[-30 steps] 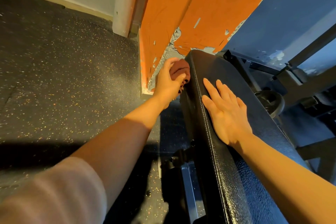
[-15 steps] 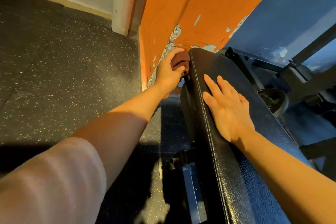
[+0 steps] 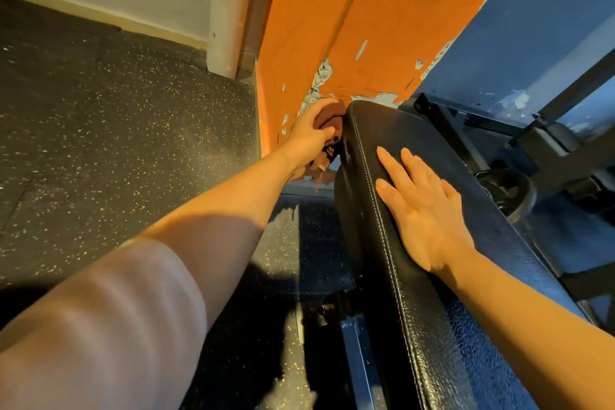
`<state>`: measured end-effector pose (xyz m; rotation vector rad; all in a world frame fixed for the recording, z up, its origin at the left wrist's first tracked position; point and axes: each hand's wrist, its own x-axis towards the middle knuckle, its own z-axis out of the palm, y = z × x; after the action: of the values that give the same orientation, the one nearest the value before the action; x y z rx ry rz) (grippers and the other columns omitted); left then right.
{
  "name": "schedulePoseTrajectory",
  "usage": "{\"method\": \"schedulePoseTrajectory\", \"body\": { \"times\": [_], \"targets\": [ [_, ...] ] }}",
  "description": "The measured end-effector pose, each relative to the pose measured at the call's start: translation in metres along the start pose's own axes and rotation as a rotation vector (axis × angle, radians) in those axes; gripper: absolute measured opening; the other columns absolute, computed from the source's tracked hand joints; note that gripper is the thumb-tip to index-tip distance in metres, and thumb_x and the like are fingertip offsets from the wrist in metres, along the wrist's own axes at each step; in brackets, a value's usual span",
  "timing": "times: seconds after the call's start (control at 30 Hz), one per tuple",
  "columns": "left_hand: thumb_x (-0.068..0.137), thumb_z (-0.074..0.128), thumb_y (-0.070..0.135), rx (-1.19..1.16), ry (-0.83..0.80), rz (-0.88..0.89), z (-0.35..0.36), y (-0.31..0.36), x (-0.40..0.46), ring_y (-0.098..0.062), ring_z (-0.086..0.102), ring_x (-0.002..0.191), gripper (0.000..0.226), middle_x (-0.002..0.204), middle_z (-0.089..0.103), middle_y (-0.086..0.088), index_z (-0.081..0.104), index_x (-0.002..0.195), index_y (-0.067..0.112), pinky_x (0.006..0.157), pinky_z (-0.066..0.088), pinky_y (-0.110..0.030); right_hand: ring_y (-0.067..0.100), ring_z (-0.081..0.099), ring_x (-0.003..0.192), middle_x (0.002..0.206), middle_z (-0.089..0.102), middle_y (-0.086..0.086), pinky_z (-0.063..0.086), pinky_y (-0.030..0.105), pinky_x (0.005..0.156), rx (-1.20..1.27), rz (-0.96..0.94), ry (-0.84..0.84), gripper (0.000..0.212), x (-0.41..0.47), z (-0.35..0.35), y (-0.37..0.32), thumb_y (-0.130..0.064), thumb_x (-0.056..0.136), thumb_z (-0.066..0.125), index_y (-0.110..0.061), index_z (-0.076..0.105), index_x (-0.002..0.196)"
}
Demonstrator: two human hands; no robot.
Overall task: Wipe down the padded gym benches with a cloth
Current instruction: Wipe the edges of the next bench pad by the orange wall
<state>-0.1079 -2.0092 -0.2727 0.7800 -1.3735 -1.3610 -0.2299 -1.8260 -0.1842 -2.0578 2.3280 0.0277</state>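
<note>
Running down the right half of the frame from upper centre to the bottom edge, the black padded bench [image 3: 416, 276] shows pebbled vinyl and a pale stitched seam along its left border. At its far left corner, upper centre of the frame, a brown cloth [image 3: 332, 118] is bunched against the pad's side, squeezed between the bench and the wall. The left hand [image 3: 307, 138] grips that cloth, fingers curled round it, with a loose end of the fabric hanging below the wrist. The right hand [image 3: 422, 210] lies flat on top of the pad just right of the seam, fingers straight and slightly spread, holding nothing. A light sleeve [image 3: 100, 326] covers the left upper arm at lower left. Behind the bench stands an orange wall [image 3: 382, 27] with chipped paint near its base. Dark speckled rubber flooring [image 3: 116, 143] fills the left side. At right, a dark metal frame [image 3: 545, 150] and a round black weight plate [image 3: 506, 191] sit beside the bench.
</note>
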Motion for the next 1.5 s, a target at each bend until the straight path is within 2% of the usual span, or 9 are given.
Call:
{"method": "schedulePoseTrajectory", "body": {
  "times": [0.17,0.37,0.67,0.77,0.9,1.03,1.23,1.4,1.5],
  "targets": [
    [0.088,0.057,-0.01,-0.104,-0.114,0.087,-0.006,0.001,-0.065,-0.013,0.056,0.117,0.054,0.133,0.055,-0.003,0.056,0.124,0.029,0.094,0.049,-0.025,0.012,-0.002,0.149,0.163,0.0,-0.005,0.004,0.045,0.12,-0.022,0.001,-0.003,0.059,0.003,0.0,0.002,-0.06,0.09,-0.003,-0.05,-0.002,0.149],
    [0.085,0.061,-0.01,0.085,0.006,0.122,-0.003,0.01,-0.043,-0.018,0.052,0.115,0.045,0.122,0.057,-0.002,0.056,0.117,0.022,0.086,0.04,-0.005,0.012,-0.002,0.149,0.164,-0.001,-0.005,0.004,0.046,0.12,-0.023,0.003,-0.013,0.053,0.007,0.0,0.002,-0.058,0.096,0.004,-0.05,-0.001,0.149],
    [0.083,0.07,-0.003,-0.033,-0.021,0.192,0.011,0.013,-0.106,-0.011,0.057,0.11,0.032,0.117,0.063,0.001,0.063,0.106,0.019,0.092,0.045,-0.018,0.013,0.0,0.149,0.164,0.002,-0.003,0.008,0.047,0.12,-0.029,-0.003,0.02,0.067,0.009,0.0,0.003,-0.061,0.085,0.0,-0.048,0.0,0.15],
    [0.083,0.07,-0.002,-0.048,-0.101,0.18,-0.005,0.015,-0.107,-0.012,0.062,0.096,0.034,0.108,0.063,0.006,0.063,0.106,0.023,0.077,0.051,-0.022,0.014,0.0,0.149,0.164,0.001,-0.003,0.007,0.046,0.12,-0.034,-0.011,0.015,0.069,0.009,-0.001,0.003,-0.062,0.083,-0.003,-0.047,-0.001,0.15],
    [0.09,0.064,0.027,-0.092,0.228,0.026,-0.008,0.018,-0.068,-0.028,0.062,0.106,0.027,0.119,0.056,-0.007,0.056,0.116,0.033,0.087,0.055,-0.046,0.014,0.0,0.149,0.164,0.002,-0.003,0.007,0.046,0.12,-0.024,-0.016,0.023,0.07,0.012,-0.001,0.005,-0.063,0.083,-0.003,-0.046,0.0,0.151],
    [0.106,0.034,0.023,0.068,0.166,0.024,0.03,0.017,-0.061,-0.019,0.051,0.124,0.034,0.139,0.051,-0.002,0.049,0.137,0.025,0.09,0.044,-0.023,0.013,0.0,0.149,0.164,0.003,-0.004,0.008,0.046,0.12,-0.019,-0.002,0.034,0.072,0.015,0.002,0.006,-0.065,0.081,-0.004,-0.047,0.002,0.151],
    [0.086,0.068,0.011,-0.05,0.076,0.155,0.018,0.007,-0.122,-0.024,0.061,0.11,0.042,0.119,0.065,0.003,0.062,0.123,0.028,0.087,0.055,-0.049,0.013,0.001,0.15,0.164,0.003,-0.003,0.011,0.048,0.119,-0.015,-0.019,0.047,0.079,0.016,0.003,0.008,-0.067,0.075,-0.009,-0.048,0.0,0.15],
    [0.077,0.079,0.004,-0.02,0.284,0.144,0.002,0.032,-0.086,-0.008,0.059,0.106,0.051,0.116,0.064,0.001,0.059,0.122,0.014,0.079,0.049,-0.012,0.013,0.0,0.149,0.164,0.002,-0.004,0.007,0.046,0.12,0.004,-0.011,0.019,0.061,0.016,0.0,0.007,-0.062,0.091,0.004,-0.048,0.002,0.15],
    [0.09,0.068,0.013,0.061,0.261,0.092,0.015,0.036,-0.054,-0.006,0.055,0.109,0.04,0.125,0.06,0.001,0.06,0.129,0.013,0.088,0.044,-0.007,0.012,-0.001,0.149,0.164,0.001,-0.005,0.005,0.045,0.12,0.003,-0.007,0.014,0.052,0.017,-0.001,0.007,-0.056,0.099,0.01,-0.048,0.002,0.15]
  ]
}}
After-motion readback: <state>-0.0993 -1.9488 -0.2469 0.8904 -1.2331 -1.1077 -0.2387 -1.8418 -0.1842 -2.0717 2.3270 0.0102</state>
